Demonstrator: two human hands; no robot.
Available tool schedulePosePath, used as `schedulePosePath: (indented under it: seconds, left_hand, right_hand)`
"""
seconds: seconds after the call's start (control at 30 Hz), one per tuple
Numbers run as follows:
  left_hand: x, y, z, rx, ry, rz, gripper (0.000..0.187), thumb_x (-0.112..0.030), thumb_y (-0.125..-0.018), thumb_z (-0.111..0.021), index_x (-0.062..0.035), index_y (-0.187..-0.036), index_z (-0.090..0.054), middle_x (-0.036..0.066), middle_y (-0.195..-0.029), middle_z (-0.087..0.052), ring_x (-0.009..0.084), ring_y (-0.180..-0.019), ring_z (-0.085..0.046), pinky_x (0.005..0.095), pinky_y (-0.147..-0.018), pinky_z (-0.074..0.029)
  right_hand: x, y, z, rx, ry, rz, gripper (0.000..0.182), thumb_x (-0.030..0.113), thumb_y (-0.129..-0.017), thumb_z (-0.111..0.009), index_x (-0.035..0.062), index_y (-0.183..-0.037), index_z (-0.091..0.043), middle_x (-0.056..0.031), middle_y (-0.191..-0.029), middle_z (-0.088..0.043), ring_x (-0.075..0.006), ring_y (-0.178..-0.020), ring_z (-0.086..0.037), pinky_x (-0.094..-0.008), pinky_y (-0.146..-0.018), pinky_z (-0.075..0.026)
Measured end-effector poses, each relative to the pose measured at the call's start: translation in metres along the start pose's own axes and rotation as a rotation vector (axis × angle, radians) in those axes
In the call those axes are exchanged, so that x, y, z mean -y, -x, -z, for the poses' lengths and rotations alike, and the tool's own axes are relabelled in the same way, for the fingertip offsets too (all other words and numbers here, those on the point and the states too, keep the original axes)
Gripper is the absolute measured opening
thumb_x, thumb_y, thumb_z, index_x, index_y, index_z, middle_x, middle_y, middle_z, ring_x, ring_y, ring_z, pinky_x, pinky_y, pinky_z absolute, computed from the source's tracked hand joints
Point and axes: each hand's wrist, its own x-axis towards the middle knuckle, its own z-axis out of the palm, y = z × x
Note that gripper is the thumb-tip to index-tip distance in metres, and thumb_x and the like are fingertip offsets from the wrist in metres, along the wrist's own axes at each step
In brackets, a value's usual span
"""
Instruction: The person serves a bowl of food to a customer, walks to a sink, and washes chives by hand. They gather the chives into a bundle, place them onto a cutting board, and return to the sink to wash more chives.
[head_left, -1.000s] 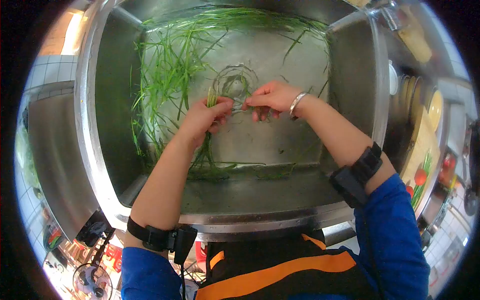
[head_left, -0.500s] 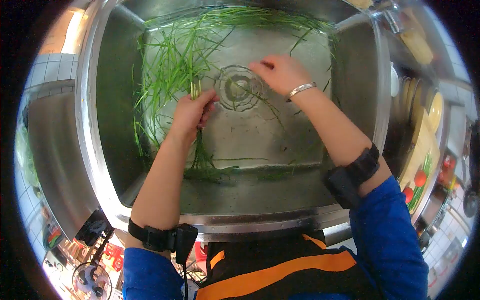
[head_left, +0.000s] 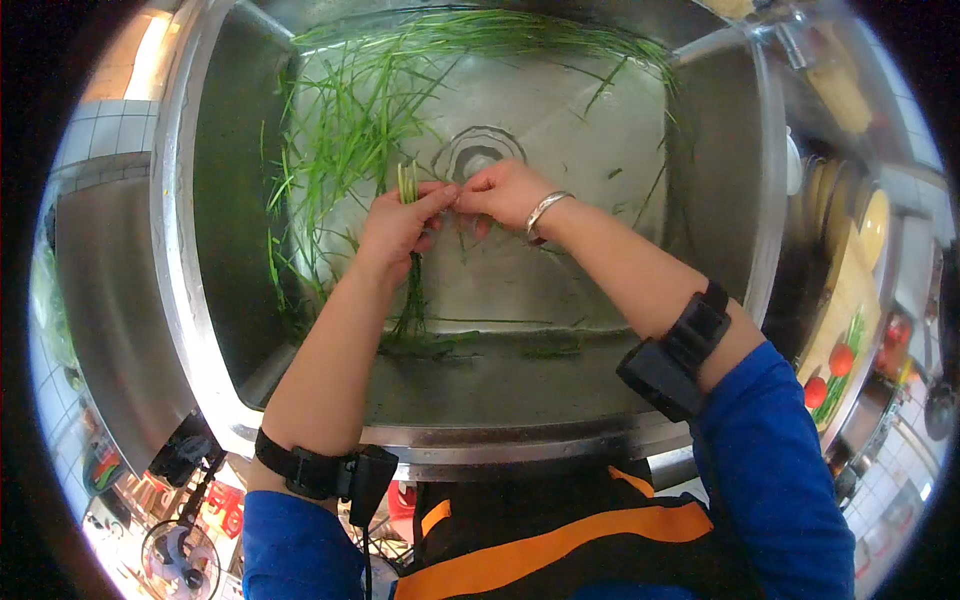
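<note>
My left hand [head_left: 392,232] is closed around a small bunch of chives [head_left: 408,182]. The pale cut ends stick up above the fingers, and the green leaves hang down below the fist into the water. My right hand [head_left: 512,197], with a bracelet [head_left: 548,212] at the wrist, is pinched at the left fingertips. Whatever lies between its fingers is too small to make out. Both hands are over the drain [head_left: 478,140] of a metal sink [head_left: 560,380]. Many loose chives [head_left: 350,130] float in water at the left and along the far wall.
Stray leaf bits lie in the water on the right and near side. A tap [head_left: 792,45] stands at the back right corner. Beyond the right rim are a cutting board [head_left: 835,310] with tomatoes [head_left: 841,358] and green stalks, and several stacked plates or lids [head_left: 873,225].
My right hand has moved left and toward me, from beyond the drain to the left fingertips. The left hand keeps its bunch, shifted slightly right. Bits near the drain have moved apart.
</note>
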Motion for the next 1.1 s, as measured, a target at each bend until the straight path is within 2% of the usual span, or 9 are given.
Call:
schedulePosePath:
  seconds: [0.23, 0.47, 0.53, 0.6, 0.7, 0.77, 0.87, 0.97, 1.1]
  left_hand:
    - [-0.001, -0.008, 0.008, -0.076, 0.095, -0.042, 0.01, -0.019, -0.075, -0.057, -0.0114, -0.081, -0.055, -0.001, -0.074, -0.058, 0.0038, -0.057, -0.044, 0.017, -0.04, -0.027]
    - [-0.011, 0.0, 0.021, -0.186, 0.108, -0.103, 0.009, -0.019, -0.076, -0.054, -0.0114, -0.081, -0.053, -0.001, -0.078, -0.06, 0.0038, -0.057, -0.044, 0.0169, -0.039, -0.027]
    - [-0.013, -0.001, 0.018, -0.206, 0.116, -0.093, 0.01, -0.019, -0.076, -0.055, -0.0113, -0.082, -0.053, 0.0, -0.078, -0.06, 0.0042, -0.057, -0.043, 0.0173, -0.039, -0.026]
    - [-0.015, 0.001, 0.015, -0.167, 0.081, -0.09, 0.011, -0.019, -0.075, -0.056, -0.0111, -0.082, -0.053, -0.001, -0.077, -0.059, 0.0043, -0.057, -0.043, 0.0175, -0.04, -0.026]
    - [-0.015, 0.002, 0.013, -0.09, -0.013, -0.055, 0.015, -0.017, -0.074, -0.057, -0.0103, -0.087, -0.055, -0.002, -0.079, -0.059, 0.0032, -0.058, -0.042, 0.017, -0.041, -0.025]
    - [-0.014, 0.002, 0.013, -0.046, -0.078, -0.021, 0.018, -0.016, -0.074, -0.057, -0.0098, -0.092, -0.055, -0.003, -0.083, -0.059, 0.0019, -0.06, -0.041, 0.0162, -0.042, -0.024]
    - [-0.013, 0.003, 0.008, 0.09, -0.104, -0.012, 0.022, -0.015, -0.075, -0.056, -0.009, -0.096, -0.055, -0.004, -0.081, -0.058, 0.0015, -0.06, -0.041, 0.0162, -0.041, -0.025]
    - [-0.01, 0.007, -0.003, 0.158, -0.032, 0.047, 0.022, -0.013, -0.072, -0.059, -0.0071, -0.092, -0.058, -0.005, -0.075, -0.055, 0.0031, -0.062, -0.043, 0.0178, -0.045, -0.026]
    - [-0.003, 0.005, -0.004, 0.18, 0.035, 0.061, 0.019, -0.014, -0.073, -0.058, -0.0063, -0.09, -0.058, -0.005, -0.071, -0.054, 0.0026, -0.061, -0.042, 0.0171, -0.043, -0.025]
  right_hand:
    - [-0.014, 0.025, 0.02, 0.225, 0.122, -0.018, 0.022, 0.022, -0.073, -0.052, 0.0035, -0.068, -0.061, -0.0029, -0.062, -0.059, -0.0099, -0.047, -0.05, -0.0258, -0.048, -0.041]
    - [-0.013, 0.071, 0.068, 0.355, 0.948, -0.248, 0.016, 0.016, -0.072, -0.05, 0.0047, -0.069, -0.061, -0.0095, -0.064, -0.059, -0.0205, -0.054, -0.054, -0.0327, -0.054, -0.043]
    - [-0.004, 0.074, 0.071, 0.2, 1.539, -0.354, 0.014, 0.014, -0.071, -0.05, 0.0052, -0.072, -0.061, -0.0133, -0.072, -0.06, -0.0254, -0.061, -0.056, -0.0343, -0.059, -0.044]
    - [0.015, 0.071, 0.075, -0.156, 1.487, -0.239, 0.015, 0.014, -0.071, -0.049, 0.0069, -0.078, -0.061, -0.0134, -0.078, -0.06, -0.0249, -0.068, -0.057, -0.0333, -0.062, -0.044]
    - [0.04, 0.057, 0.078, -0.251, 1.187, -0.058, 0.016, 0.018, -0.072, -0.053, 0.0051, -0.075, -0.061, -0.0131, -0.073, -0.059, -0.0234, -0.067, -0.056, -0.0308, -0.06, -0.044]
    - [0.034, 0.048, 0.072, -0.343, 0.658, 0.385, 0.018, 0.022, -0.072, -0.056, 0.0059, -0.078, -0.062, -0.0101, -0.073, -0.061, -0.0172, -0.063, -0.056, -0.028, -0.057, -0.044]
    - [0.02, 0.032, 0.04, -0.078, 0.312, 0.06, 0.022, 0.027, -0.072, -0.057, 0.0081, -0.081, -0.063, -0.0032, -0.069, -0.06, -0.0092, -0.06, -0.053, -0.0245, -0.054, -0.042]
    - [-0.001, 0.027, 0.011, -0.2, 0.222, -0.029, 0.023, 0.029, -0.068, -0.058, 0.0077, -0.076, -0.063, -0.0092, -0.07, -0.06, -0.0168, -0.064, -0.057, -0.0276, -0.06, -0.044]
    - [-0.007, 0.026, -0.007, -0.189, 0.165, -0.038, 0.024, 0.03, -0.068, -0.058, 0.0083, -0.079, -0.063, -0.0103, -0.071, -0.06, -0.0168, -0.066, -0.057, -0.0278, -0.062, -0.043]
